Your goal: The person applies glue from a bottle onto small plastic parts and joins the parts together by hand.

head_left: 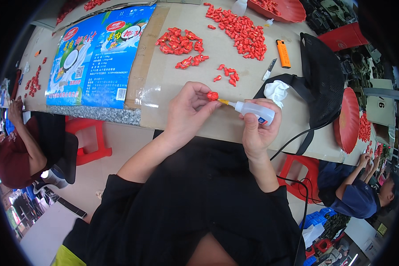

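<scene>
My left hand [191,108] was clamped on a red part [212,96], thumb and fingertips pinching it above the table [158,84], just inside the near edge. My right hand [262,128] was wrapped around a bottle [254,113], its thin yellow tip directed left at the part; whether they touched, I could not tell. Both forearms crossed the near edge.

Working room: tan surface showed between the sheet [97,66] on the left and my left hand. A bag [321,88] bounded the right edge, its strap running behind the tissue [276,91]. The pile [246,37] lay toward the far edge; the lighter [283,54] and knife [269,69] lay between it and the bag.

Materials: the part was glossy and lobed, the bottle translucent plastic, the tissue crumpled, the bag black mesh.

Markings: the bottle carried a small blue label, too small to read. The sheet bore printed characters, coconut pictures and a bar code near its lower right corner.
</scene>
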Action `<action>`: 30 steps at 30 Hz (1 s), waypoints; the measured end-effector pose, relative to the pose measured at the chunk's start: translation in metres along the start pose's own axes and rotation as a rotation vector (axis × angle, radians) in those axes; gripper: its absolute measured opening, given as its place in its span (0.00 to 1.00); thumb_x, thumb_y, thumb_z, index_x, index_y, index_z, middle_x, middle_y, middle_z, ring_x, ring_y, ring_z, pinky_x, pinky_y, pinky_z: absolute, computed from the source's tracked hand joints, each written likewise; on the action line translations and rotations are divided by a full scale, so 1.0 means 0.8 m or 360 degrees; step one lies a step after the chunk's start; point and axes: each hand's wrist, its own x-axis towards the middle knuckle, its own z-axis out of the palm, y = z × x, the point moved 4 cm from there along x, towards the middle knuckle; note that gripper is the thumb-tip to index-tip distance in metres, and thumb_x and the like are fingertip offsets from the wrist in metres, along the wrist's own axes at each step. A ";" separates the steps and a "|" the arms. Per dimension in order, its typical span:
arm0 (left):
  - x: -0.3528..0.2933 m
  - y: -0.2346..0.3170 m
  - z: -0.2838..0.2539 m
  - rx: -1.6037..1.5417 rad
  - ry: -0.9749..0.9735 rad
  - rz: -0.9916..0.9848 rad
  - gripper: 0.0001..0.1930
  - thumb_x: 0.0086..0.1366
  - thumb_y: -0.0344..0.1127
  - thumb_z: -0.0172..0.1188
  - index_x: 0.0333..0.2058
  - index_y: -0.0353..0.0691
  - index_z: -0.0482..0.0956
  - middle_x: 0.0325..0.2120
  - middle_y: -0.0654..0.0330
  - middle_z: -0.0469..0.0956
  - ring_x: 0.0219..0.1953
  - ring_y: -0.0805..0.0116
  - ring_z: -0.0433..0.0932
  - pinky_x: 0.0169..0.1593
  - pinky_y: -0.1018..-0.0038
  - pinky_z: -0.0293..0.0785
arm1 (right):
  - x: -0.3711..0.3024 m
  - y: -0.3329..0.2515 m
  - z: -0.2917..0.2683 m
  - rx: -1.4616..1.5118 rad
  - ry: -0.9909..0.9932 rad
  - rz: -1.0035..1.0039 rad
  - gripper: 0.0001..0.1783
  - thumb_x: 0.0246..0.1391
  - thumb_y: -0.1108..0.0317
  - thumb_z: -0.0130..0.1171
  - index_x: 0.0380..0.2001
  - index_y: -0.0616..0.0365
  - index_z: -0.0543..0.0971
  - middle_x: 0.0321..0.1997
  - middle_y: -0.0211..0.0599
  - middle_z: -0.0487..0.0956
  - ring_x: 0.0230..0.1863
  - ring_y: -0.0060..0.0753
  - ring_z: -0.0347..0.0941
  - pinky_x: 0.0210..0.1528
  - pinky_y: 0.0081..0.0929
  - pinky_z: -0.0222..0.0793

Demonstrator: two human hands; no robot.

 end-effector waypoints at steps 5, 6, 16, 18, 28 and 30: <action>-0.001 0.000 0.000 -0.0032 0.0006 -0.0006 0.12 0.52 0.20 0.56 0.34 0.32 0.64 0.31 0.58 0.71 0.37 0.74 0.73 0.41 0.80 0.73 | 0.000 0.000 0.000 0.0010 -0.0004 -0.0020 0.18 0.47 0.67 0.57 0.38 0.62 0.62 0.36 0.42 0.68 0.27 0.24 0.67 0.30 0.19 0.64; 0.000 0.000 0.001 -0.0016 0.0007 0.0008 0.12 0.51 0.21 0.57 0.34 0.32 0.64 0.31 0.58 0.71 0.36 0.74 0.73 0.41 0.80 0.73 | 0.000 0.000 -0.001 0.0029 0.0022 -0.0010 0.18 0.47 0.67 0.57 0.38 0.62 0.62 0.36 0.42 0.68 0.27 0.24 0.67 0.30 0.19 0.64; 0.001 0.000 0.000 0.0009 0.0009 -0.0011 0.13 0.51 0.22 0.58 0.34 0.33 0.64 0.30 0.57 0.72 0.35 0.74 0.74 0.40 0.80 0.73 | 0.000 -0.001 0.000 -0.0054 0.0000 -0.0054 0.18 0.47 0.68 0.57 0.38 0.62 0.62 0.36 0.43 0.68 0.27 0.24 0.68 0.30 0.18 0.65; 0.000 0.001 0.000 0.0005 0.0003 -0.0016 0.13 0.51 0.22 0.58 0.34 0.33 0.64 0.30 0.57 0.72 0.35 0.74 0.74 0.39 0.80 0.73 | 0.001 0.000 0.000 -0.0052 0.0015 -0.0053 0.18 0.47 0.68 0.57 0.38 0.62 0.62 0.36 0.43 0.68 0.27 0.24 0.68 0.30 0.18 0.65; 0.000 -0.002 -0.003 -0.0100 -0.0005 -0.0069 0.16 0.52 0.24 0.58 0.39 0.31 0.65 0.29 0.58 0.73 0.32 0.78 0.73 0.36 0.83 0.72 | 0.009 -0.002 -0.003 0.0296 0.0171 0.0177 0.18 0.47 0.68 0.57 0.38 0.61 0.63 0.35 0.42 0.70 0.28 0.26 0.69 0.31 0.21 0.66; -0.001 -0.001 -0.003 -0.0103 -0.0008 -0.0106 0.16 0.52 0.24 0.58 0.40 0.31 0.65 0.29 0.59 0.73 0.31 0.78 0.73 0.36 0.83 0.71 | 0.014 0.004 -0.008 0.0430 0.0218 0.0255 0.17 0.47 0.68 0.57 0.38 0.61 0.63 0.35 0.41 0.70 0.28 0.27 0.69 0.31 0.22 0.66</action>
